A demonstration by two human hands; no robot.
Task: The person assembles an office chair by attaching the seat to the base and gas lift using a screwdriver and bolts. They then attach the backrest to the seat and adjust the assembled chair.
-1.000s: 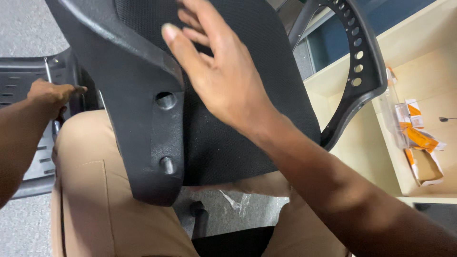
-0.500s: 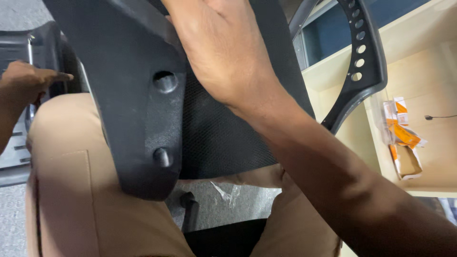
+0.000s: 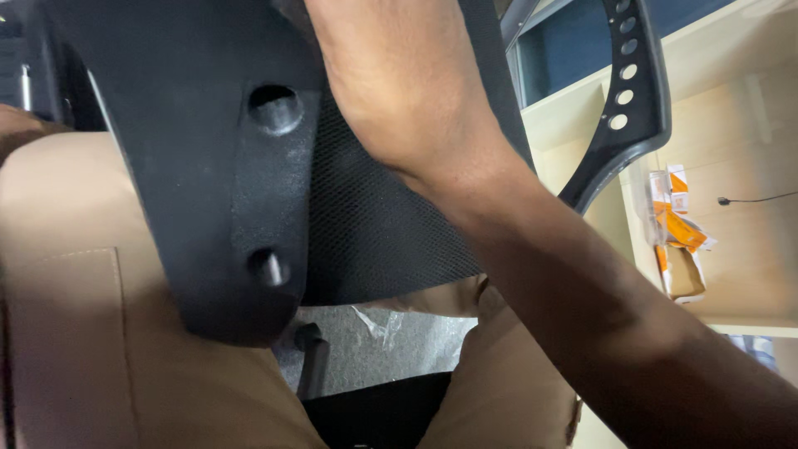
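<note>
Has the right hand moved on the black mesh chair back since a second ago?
Yes. The right hand has slid up the black mesh chair back, away from its lower bolt hole; fingers are now out of frame.

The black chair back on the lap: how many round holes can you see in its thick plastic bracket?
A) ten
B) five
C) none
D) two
D: the plastic bracket of the chair back shows two round holes, an upper hole and a lower hole, beside the mesh where the right hand rests.
</note>
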